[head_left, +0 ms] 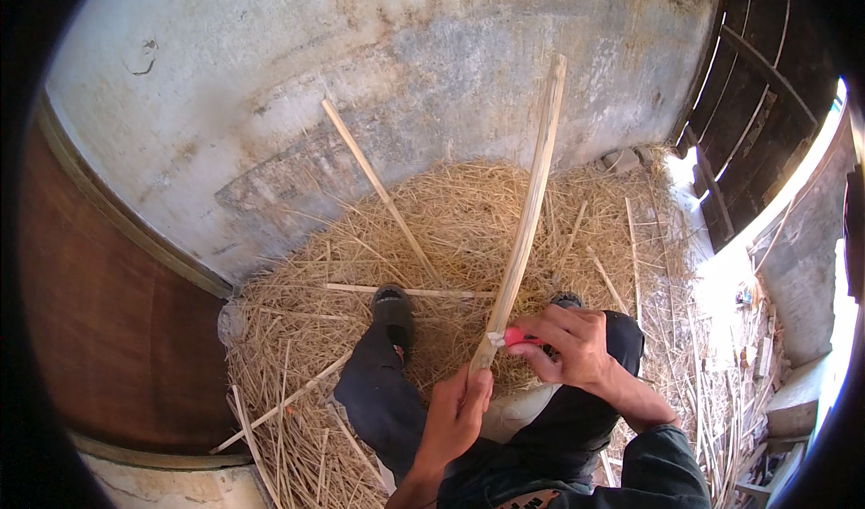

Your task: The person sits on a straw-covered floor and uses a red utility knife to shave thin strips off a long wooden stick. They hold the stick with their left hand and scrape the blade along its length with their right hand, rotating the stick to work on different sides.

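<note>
A long pale wooden stick slants up and away from my lap, its far end in front of the wall. My left hand is closed around the stick's near end. Just above it, my right hand grips a small tool with a red handle, its front against the stick. Something whitish shows where the tool meets the wood; whether it is a blade or a shaving I cannot tell. Much of the tool is hidden by my fingers.
Straw and thin wooden strips cover the floor around my shoes. Another pale stick leans toward the stained wall. A brown panel stands at the left, dark planks at the right.
</note>
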Demonstrator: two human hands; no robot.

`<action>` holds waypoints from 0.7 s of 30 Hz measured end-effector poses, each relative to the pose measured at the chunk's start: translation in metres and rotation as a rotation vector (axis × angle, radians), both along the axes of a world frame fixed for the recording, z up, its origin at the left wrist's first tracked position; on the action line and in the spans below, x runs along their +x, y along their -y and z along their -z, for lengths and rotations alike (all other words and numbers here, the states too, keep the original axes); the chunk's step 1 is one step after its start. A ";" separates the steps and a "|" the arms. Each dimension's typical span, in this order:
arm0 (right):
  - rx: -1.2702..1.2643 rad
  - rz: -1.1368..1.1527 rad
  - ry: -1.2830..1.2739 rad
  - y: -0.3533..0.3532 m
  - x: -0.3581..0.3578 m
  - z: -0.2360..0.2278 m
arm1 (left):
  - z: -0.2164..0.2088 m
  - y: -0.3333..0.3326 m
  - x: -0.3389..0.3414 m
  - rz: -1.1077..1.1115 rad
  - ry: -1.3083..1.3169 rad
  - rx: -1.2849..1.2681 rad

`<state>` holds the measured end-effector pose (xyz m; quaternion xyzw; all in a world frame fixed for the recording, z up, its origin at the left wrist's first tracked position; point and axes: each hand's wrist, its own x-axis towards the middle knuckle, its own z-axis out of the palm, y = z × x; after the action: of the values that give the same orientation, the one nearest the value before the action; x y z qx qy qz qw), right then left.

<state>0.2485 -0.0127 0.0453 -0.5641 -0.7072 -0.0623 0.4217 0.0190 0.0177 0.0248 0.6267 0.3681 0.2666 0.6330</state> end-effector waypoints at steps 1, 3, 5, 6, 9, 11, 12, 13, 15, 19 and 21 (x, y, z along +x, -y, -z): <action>0.021 0.003 -0.038 -0.004 0.007 0.006 | 0.003 0.003 -0.003 0.008 -0.002 -0.008; 0.034 0.045 -0.085 -0.010 0.016 0.005 | 0.007 0.010 -0.006 0.013 0.009 -0.046; 0.017 0.124 -0.103 -0.016 0.023 -0.006 | 0.008 0.016 -0.006 0.007 0.035 -0.106; 0.027 0.109 -0.088 -0.018 0.025 -0.008 | 0.005 0.017 -0.006 0.002 0.026 -0.130; 0.025 0.076 -0.062 -0.020 0.026 -0.010 | 0.002 0.017 -0.009 0.001 0.005 -0.163; -0.020 0.074 -0.071 -0.021 0.027 -0.009 | 0.009 0.016 -0.013 0.024 0.001 -0.136; -0.019 0.065 -0.057 -0.022 0.027 -0.010 | 0.010 0.016 -0.015 0.018 -0.007 -0.140; -0.019 0.056 -0.044 -0.022 0.027 -0.012 | 0.011 0.016 -0.017 0.014 -0.015 -0.144; 0.038 0.095 -0.083 -0.028 0.032 -0.010 | 0.013 0.019 -0.023 0.024 -0.054 -0.160; 0.025 0.349 -0.266 -0.060 0.088 -0.021 | 0.027 0.040 -0.041 0.072 -0.097 -0.196; 0.030 0.370 -0.220 -0.068 0.104 -0.029 | 0.034 0.045 -0.048 0.083 -0.074 -0.234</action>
<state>0.3529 0.0553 0.0742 -0.6812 -0.5403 -0.0871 0.4863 -0.0293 -0.0276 -0.0092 0.5726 0.3935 0.1723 0.6983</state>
